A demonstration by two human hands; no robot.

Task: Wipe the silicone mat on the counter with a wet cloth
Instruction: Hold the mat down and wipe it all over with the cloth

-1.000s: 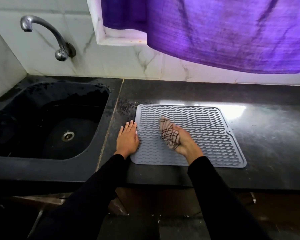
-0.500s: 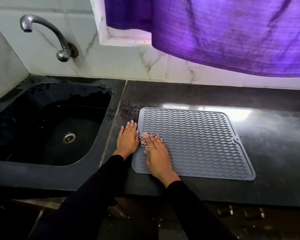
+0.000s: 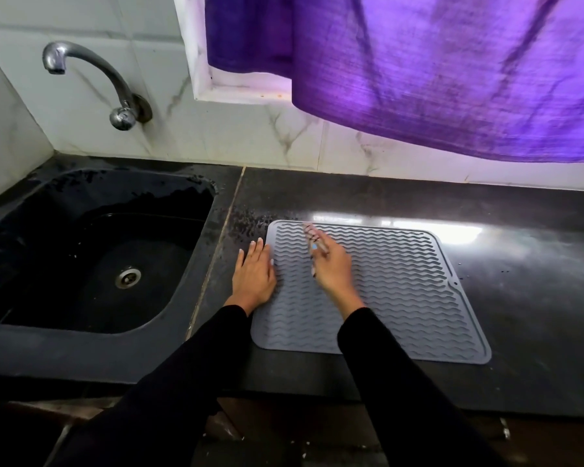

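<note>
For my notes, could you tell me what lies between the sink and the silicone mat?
In the head view: dark countertop and the left hand on the silicone mat edge.

A purple curtain hangs over the white window frame above the dark bench, with marbled wall tiles behind.

Ribbed matt mat, glossy counter

Long black sleeves, bare hands.
</note>
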